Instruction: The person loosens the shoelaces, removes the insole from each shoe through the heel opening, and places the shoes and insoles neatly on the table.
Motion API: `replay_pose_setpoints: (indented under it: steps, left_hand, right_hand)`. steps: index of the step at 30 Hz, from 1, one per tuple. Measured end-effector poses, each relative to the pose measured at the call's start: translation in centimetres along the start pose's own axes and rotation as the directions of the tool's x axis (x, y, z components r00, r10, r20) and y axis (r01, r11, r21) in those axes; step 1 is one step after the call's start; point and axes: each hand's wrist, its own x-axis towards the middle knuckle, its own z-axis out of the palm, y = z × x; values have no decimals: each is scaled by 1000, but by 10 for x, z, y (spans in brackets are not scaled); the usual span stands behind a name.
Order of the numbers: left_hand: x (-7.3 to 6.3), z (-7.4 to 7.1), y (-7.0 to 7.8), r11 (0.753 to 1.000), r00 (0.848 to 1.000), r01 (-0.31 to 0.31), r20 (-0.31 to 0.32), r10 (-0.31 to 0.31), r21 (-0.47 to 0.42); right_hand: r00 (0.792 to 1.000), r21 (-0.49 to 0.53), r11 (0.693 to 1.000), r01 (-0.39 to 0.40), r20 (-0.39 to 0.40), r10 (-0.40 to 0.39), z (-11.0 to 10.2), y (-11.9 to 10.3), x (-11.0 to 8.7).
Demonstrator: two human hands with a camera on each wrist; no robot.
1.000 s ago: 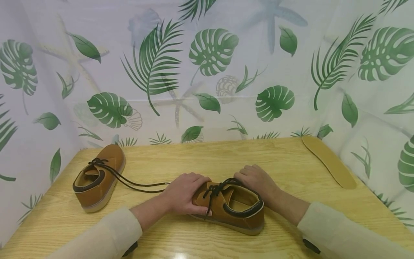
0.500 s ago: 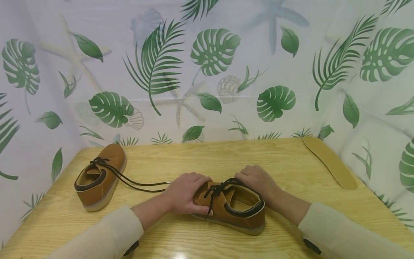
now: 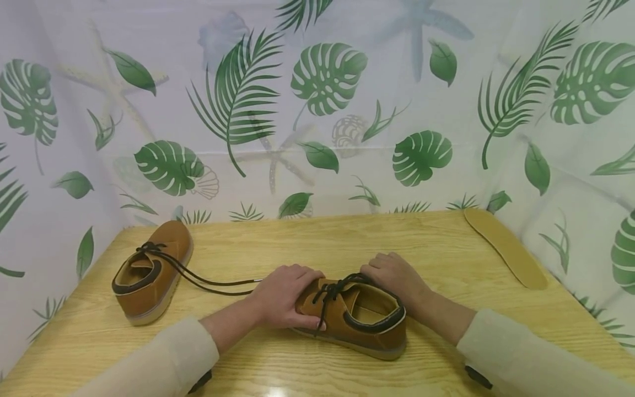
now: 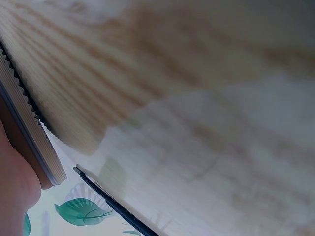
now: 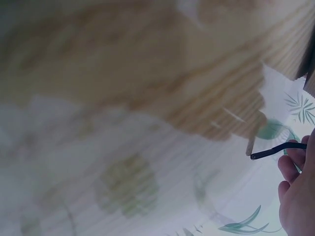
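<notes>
Left hand has fingers clamped on the nearer shoe on the bench; right hand has fingers curled round its black lace.

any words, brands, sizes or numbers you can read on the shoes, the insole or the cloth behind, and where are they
None readable.
The held shoe, the other shoe and the insole show no legible marking.
The cloth shows leaves, starfish and shells, no lettering.
Hidden surfaces can't be checked.

Here my head view peers forward and down at the table, both wrist views skimming it close, all catching leafy cloth.
</notes>
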Motion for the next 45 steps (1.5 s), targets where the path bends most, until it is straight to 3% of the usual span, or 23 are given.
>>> replay_pose_setpoints:
  steps: [36, 45]
  left_hand:
    - [-1, -1, 0, 999, 999, -27, -35, 28, 22]
    - [-1, 0, -1, 999, 998, -37, -49, 38, 19]
  right_hand:
    - [1000, -33, 999, 6, -5, -6, 1, 2, 0]
    - [999, -19, 1000, -22, 34, 23, -1, 0, -1]
